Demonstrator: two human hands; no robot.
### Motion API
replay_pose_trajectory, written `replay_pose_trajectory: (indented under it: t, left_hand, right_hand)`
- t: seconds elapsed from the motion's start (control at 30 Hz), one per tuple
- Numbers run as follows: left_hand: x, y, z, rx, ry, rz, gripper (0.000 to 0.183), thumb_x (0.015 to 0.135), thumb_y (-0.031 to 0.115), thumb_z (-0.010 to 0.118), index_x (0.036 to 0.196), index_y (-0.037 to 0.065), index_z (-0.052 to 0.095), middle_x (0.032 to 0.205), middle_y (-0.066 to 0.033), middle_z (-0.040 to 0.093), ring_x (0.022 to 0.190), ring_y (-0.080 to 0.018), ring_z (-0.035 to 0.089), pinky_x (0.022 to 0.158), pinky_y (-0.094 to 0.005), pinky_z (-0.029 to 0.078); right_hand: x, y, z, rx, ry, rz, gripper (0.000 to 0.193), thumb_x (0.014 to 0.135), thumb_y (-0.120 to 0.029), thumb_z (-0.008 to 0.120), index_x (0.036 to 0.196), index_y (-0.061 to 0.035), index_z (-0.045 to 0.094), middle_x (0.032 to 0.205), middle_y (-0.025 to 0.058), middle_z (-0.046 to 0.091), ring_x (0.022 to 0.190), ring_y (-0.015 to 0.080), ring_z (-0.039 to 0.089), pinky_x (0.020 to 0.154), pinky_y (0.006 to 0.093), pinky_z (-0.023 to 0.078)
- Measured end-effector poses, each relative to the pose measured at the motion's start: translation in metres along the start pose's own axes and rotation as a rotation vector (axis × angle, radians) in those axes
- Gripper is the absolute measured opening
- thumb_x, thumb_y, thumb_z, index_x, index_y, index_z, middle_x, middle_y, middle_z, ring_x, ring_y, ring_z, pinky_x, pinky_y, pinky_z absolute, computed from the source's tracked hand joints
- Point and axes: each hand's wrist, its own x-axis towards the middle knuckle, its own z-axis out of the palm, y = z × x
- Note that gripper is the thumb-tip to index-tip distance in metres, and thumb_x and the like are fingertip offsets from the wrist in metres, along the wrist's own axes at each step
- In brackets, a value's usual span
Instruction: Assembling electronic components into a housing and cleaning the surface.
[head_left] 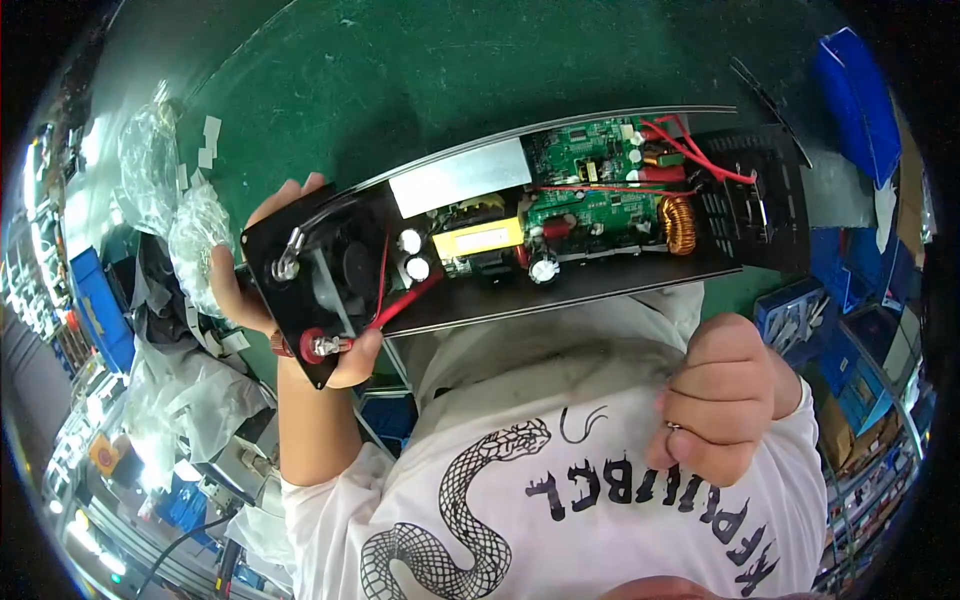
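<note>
A long black metal case with its top off (560, 292) is tilted over the green work surface, showing a green circuit board (600, 208). A yellow-wrapped transformer (478, 238), a copper coil (680, 224), white-topped capacitors and red wires sit inside. My left hand (240, 295) grips the case by its left end, fingers behind the black end panel (290, 262) and thumb at its lower edge. Two metal terminals stand on that panel, the lower with a red base (318, 343). My right hand (722, 400) is closed in front of my shirt, apart from the case; its contents, if any, are hidden.
Clear plastic bags (150, 165) lie at the left of the green table (400, 70), with small white paper pieces beside them. A blue bin (860, 105) stands at the far right. A blue tray of small parts (790, 315) is at the right, beside shelving.
</note>
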Motion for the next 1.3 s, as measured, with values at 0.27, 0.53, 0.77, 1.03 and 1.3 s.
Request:
replay_pose_trajectory:
  t: [0.27,0.53,0.77,1.03,1.3]
  left_hand:
    - [-0.007,-0.002,0.005,-0.037,0.107,-0.057,0.117,0.068,0.042,0.084,0.157,0.030,0.009,0.145,-0.0358,0.034,0.128,-0.0542,0.046,0.102,-0.0615,0.045]
    - [-0.002,-0.006,0.000,-0.074,0.120,-0.055,0.118,0.070,0.041,0.082,0.157,0.024,0.003,0.139,-0.0361,0.040,0.122,-0.0457,0.054,0.099,-0.0531,0.049]
    - [0.000,0.008,-0.020,0.074,0.417,-0.062,0.106,0.077,0.023,0.078,0.154,0.010,0.007,0.143,-0.0209,0.039,0.130,-0.0328,0.043,0.109,-0.0481,0.036]
    - [-0.015,0.100,0.063,0.581,-0.021,0.601,0.039,0.061,0.019,0.068,0.099,0.015,0.072,0.098,-0.0003,0.062,0.086,-0.0217,0.058,0.071,-0.0345,0.045]
    - [-0.024,0.106,0.083,0.805,0.061,0.665,0.047,0.054,0.012,0.078,0.101,0.012,0.076,0.093,0.0023,0.061,0.085,-0.0212,0.053,0.073,-0.0313,0.042]
  right_hand:
    - [0.018,0.022,0.005,-0.118,-0.125,-0.056,0.027,0.091,-0.020,0.073,0.100,-0.0065,0.051,0.073,0.0023,0.059,0.050,0.0102,0.047,0.043,0.0250,0.031]
    - [0.017,0.030,0.008,-0.170,-0.111,0.013,0.034,0.084,-0.011,0.078,0.102,-0.0026,0.051,0.075,0.0043,0.058,0.051,0.0143,0.047,0.042,0.0289,0.032]
    - [0.044,0.011,0.017,0.236,0.116,0.472,0.017,0.090,-0.003,0.067,0.098,-0.0054,0.053,0.062,0.0039,0.057,0.049,0.0128,0.046,0.045,0.0293,0.032]
    - [0.060,-0.030,0.061,1.070,0.768,1.199,0.011,0.099,-0.016,0.061,0.092,-0.0114,0.054,0.080,0.0070,0.069,0.071,0.0145,0.063,0.069,0.0298,0.049]
    - [0.041,-0.057,0.078,1.071,0.799,1.234,0.012,0.098,-0.017,0.063,0.094,-0.0081,0.056,0.090,0.0098,0.069,0.085,0.0178,0.067,0.077,0.0305,0.053]
